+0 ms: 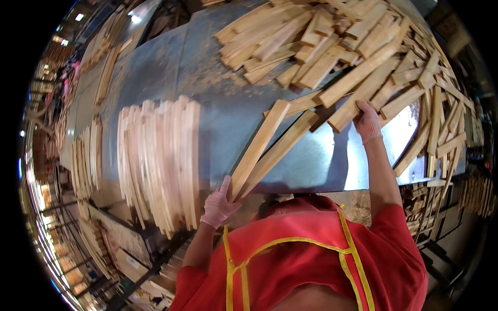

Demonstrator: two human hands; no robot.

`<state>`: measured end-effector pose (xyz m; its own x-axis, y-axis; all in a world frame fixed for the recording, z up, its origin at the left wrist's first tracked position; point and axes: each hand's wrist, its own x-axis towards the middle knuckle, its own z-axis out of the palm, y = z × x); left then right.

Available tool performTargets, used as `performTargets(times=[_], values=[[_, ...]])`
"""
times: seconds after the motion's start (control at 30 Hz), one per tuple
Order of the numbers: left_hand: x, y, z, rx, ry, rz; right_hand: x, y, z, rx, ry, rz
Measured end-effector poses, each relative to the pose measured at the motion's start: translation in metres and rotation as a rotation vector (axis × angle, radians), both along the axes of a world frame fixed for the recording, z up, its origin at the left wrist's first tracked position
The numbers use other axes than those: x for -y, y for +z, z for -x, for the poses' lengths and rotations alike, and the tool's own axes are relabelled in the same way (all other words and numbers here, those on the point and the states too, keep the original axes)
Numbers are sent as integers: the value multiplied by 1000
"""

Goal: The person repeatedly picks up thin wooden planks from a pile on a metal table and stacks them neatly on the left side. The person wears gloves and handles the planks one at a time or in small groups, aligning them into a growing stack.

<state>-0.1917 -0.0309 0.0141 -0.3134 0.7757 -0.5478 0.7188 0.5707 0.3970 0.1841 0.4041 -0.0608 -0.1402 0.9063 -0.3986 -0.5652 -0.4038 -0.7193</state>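
Note:
My left hand (220, 206), in a pale glove, is closed around the near ends of two wooden strips. One wooden strip (261, 145) and a second wooden strip (280, 153) slant away over the metal table (223, 136), a narrow gap opening between them toward the far ends. To the right, my gloved right hand (367, 122) grips the side of another wooden strip (362, 97) at the near edge of a loose heap. That strip still lies against the heap, and part of my right fingers is hidden behind it.
A heap of jumbled wooden strips (324, 52) covers the far right of the table. Left of my hands stands a row of strips laid side by side (160, 160), jutting past the near edge. Sawdust (207, 75) lies across the far surface. More strips (87, 155) sit farther left.

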Motion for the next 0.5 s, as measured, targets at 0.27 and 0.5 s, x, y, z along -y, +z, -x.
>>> performTargets(times=[0.27,0.5], values=[[120,28,17,1479,782,-239,278,3,138,252,459,31],[134,-3,33,1094,747,-296,349,24,227,760,1058,-179]])
